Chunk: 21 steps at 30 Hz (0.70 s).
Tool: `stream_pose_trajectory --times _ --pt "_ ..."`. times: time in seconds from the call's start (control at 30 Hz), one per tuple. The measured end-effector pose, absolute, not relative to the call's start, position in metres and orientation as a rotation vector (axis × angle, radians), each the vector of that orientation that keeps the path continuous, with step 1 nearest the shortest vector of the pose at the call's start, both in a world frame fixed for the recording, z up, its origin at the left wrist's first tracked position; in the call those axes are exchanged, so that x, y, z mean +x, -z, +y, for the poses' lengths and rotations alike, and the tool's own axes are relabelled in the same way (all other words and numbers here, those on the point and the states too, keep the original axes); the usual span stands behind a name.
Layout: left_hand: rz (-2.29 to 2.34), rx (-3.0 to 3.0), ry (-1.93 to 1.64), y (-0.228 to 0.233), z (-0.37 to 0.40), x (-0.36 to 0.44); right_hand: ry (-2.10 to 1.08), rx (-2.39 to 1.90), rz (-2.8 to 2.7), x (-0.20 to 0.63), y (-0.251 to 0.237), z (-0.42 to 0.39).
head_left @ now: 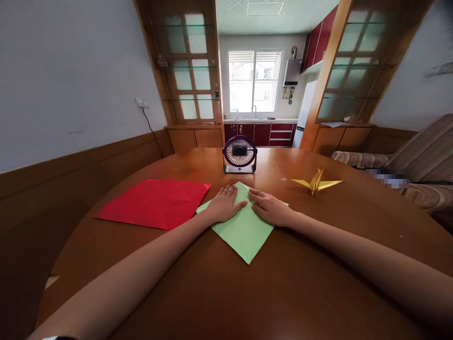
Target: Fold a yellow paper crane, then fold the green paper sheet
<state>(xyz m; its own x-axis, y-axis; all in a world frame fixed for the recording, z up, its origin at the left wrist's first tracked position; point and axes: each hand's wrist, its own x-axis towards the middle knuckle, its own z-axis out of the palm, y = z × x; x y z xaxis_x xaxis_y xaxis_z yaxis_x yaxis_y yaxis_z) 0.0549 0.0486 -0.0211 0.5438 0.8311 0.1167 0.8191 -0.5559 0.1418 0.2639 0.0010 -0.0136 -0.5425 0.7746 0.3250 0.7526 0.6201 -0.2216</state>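
Both palms lie flat on the green paper [244, 231], which sits on the round wooden table [283, 288] with one corner pointing back toward the person. The sheet looks loose under them, so as I judge it the likeliest slip is the paper skating on the polished wood if one palm presses harder than the other, which would send any crease off line. The small purple fan [239, 154] stands just beyond the fingertips, facing this way; whether it is running I cannot tell, but if it is, a draught could lift the free near corner.

The left hand [223, 204] rests open, fingers together and stretched forward, thumb angled inward across the sheet's middle. The right hand [271, 208] lies open too, fingers pointing inward toward the left thumb, almost touching it. Neither grips anything; they only press down. Both forearms reach out long and nearly straight, low over the table.

A red paper [155, 203] lies flat just outside the left hand, its edge touching or overlapping the green sheet. A yellow paper crane [316, 182] stands beyond the right hand, well apart from it.
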Motion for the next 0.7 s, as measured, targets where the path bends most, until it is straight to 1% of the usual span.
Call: stream_pose_trajectory --times 0.23,0.33,0.43,0.57,0.7 --pt "1.447 2.761 -0.260 0.021 0.045 0.054 -0.065 -1.297 -2.564 0.265 0.032 0.010" --pt "1.324 2.818 -0.267 0.018 0.040 0.052 -0.069 -1.330 -2.576 0.266 0.032 0.010" --pt "1.236 2.801 -0.186 0.015 0.036 0.050 -0.074 -1.318 -2.562 0.266 0.029 0.008" --pt "1.296 2.799 -0.125 0.014 0.034 0.049 -0.105 -1.321 -2.613 0.266 0.024 0.004" --pt "1.355 2.815 -0.138 0.017 0.035 0.049 -0.136 -1.356 -2.639 0.267 0.018 0.001"
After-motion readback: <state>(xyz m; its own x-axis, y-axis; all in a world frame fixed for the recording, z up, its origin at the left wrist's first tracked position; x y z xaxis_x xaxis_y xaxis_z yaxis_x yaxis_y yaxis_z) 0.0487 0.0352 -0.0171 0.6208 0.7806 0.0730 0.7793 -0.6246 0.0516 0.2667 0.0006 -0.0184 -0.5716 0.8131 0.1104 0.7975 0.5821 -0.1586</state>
